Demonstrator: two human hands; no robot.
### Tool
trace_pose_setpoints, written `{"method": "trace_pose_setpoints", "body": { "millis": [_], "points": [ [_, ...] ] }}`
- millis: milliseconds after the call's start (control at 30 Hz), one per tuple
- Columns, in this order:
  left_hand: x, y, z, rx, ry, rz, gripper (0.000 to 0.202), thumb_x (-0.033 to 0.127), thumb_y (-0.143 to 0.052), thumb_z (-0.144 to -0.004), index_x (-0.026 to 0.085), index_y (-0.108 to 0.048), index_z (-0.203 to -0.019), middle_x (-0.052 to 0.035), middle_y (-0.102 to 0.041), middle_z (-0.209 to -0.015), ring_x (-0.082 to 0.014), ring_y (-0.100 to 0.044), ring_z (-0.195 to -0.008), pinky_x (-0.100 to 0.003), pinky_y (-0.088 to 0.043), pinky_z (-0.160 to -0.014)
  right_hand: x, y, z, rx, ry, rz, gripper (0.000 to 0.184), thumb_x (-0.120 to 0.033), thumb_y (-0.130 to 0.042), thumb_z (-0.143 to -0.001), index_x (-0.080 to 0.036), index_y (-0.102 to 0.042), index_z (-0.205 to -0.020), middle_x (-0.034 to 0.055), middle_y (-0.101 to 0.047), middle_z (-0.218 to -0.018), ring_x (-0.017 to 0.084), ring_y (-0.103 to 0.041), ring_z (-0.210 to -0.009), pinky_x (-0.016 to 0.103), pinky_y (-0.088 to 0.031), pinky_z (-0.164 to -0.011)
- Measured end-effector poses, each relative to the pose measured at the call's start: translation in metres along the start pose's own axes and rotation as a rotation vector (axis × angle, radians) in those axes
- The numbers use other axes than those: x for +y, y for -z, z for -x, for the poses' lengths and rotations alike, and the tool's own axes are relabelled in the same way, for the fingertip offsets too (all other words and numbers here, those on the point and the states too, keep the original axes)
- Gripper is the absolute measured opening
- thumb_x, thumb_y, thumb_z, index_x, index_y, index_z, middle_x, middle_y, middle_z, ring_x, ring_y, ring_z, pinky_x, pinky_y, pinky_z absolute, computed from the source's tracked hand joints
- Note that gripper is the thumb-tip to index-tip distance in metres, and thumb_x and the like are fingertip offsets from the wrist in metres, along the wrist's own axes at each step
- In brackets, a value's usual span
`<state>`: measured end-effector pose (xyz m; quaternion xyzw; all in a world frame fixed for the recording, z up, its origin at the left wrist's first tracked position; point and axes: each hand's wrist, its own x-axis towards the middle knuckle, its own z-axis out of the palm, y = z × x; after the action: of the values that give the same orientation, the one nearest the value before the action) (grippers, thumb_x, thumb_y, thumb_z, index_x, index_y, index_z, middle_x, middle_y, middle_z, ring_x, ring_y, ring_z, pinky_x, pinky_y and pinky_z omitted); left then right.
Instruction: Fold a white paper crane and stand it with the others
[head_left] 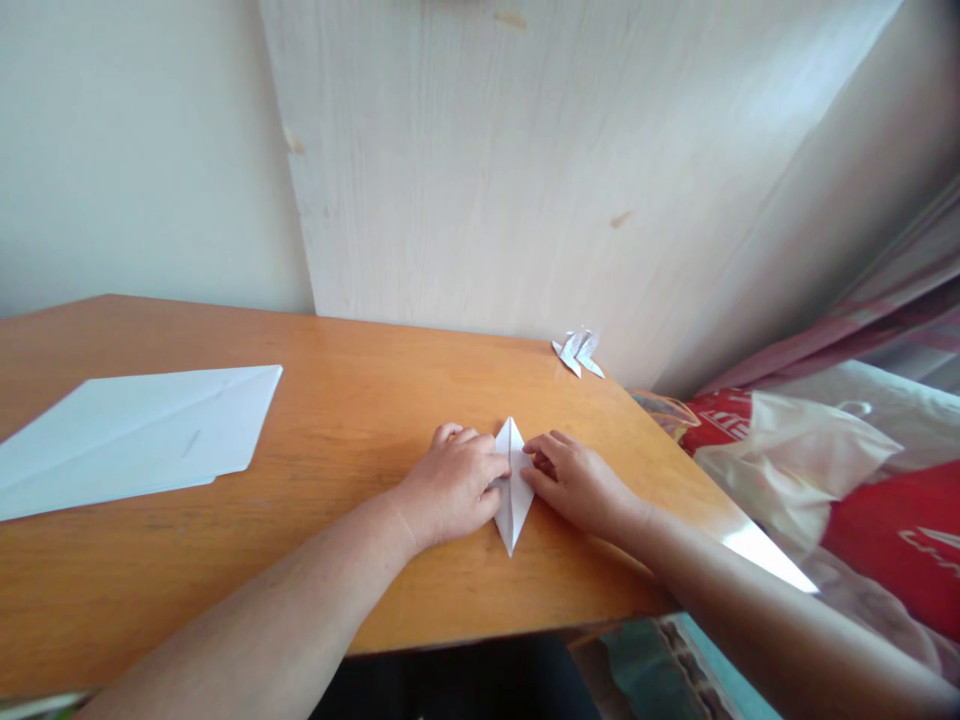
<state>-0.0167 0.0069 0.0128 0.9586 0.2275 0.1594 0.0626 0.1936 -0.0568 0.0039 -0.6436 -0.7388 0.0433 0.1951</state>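
Pointing one tip toward the front edge, a white folded paper diamond (515, 500) is lying on the orange-brown table (375, 385) between both hands. The left hand (456, 487) is covering its left side, thumb and forefinger narrowly apart; the right hand (581, 485) is touching its right edge, fingers curling close to the thumb. Whether either is pinching or only pressing, I cannot tell. White lettering (934, 541) is showing on the red item (870, 525) at right, too blurred to read. A broad stretch of tabletop is separating the left hand from the white sheets (150, 430); small folded pieces (574, 353) are resting near the far edge.
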Motion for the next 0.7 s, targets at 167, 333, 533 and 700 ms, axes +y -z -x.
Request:
{"method": "trace_pose_setpoints", "body": {
  "millis": [167,333,533,700],
  "points": [
    [-0.004,-0.003,0.0,-0.002,-0.069,0.098,0.022,0.017,-0.058,-0.089,0.024,-0.071,-0.106,-0.0062,-0.066,-0.106,-0.024,-0.06,-0.102,-0.04,-0.044,-0.092,-0.005,-0.003,-0.007,-0.005,0.081,0.085,0.015,-0.025,-0.054,-0.098,-0.015,-0.065,-0.094,0.0054,-0.063,-0.09,0.017,-0.058,-0.084,0.027,-0.043,-0.078],
    [-0.009,-0.01,-0.002,-0.051,-0.162,0.238,0.028,0.011,-0.05,-0.093,0.022,-0.074,-0.104,-0.0067,-0.069,-0.108,-0.0214,-0.063,-0.103,-0.036,-0.048,-0.096,-0.006,-0.003,0.0,-0.017,0.119,0.141,0.017,-0.023,-0.052,-0.099,-0.016,-0.067,-0.097,0.0072,-0.064,-0.096,0.018,-0.058,-0.093,0.03,-0.045,-0.085],
    [-0.01,-0.012,-0.003,-0.061,-0.165,0.257,0.034,0.01,-0.05,-0.093,0.022,-0.074,-0.114,-0.0077,-0.071,-0.112,-0.0217,-0.066,-0.103,-0.037,-0.05,-0.095,-0.017,0.004,0.023,0.004,0.152,0.125,0.023,-0.018,-0.047,-0.1,-0.017,-0.069,-0.107,0.0097,-0.066,-0.105,0.021,-0.058,-0.103,0.035,-0.047,-0.093],
    [-0.01,-0.012,-0.002,-0.048,-0.169,0.208,0.032,0.008,-0.05,-0.092,0.021,-0.074,-0.109,-0.0063,-0.072,-0.109,-0.0205,-0.066,-0.101,-0.034,-0.05,-0.091,-0.025,0.003,0.042,-0.016,0.173,0.1,0.031,-0.015,-0.044,-0.099,-0.017,-0.066,-0.121,0.0104,-0.067,-0.116,0.023,-0.059,-0.109,0.04,-0.048,-0.099]
  ]
}}
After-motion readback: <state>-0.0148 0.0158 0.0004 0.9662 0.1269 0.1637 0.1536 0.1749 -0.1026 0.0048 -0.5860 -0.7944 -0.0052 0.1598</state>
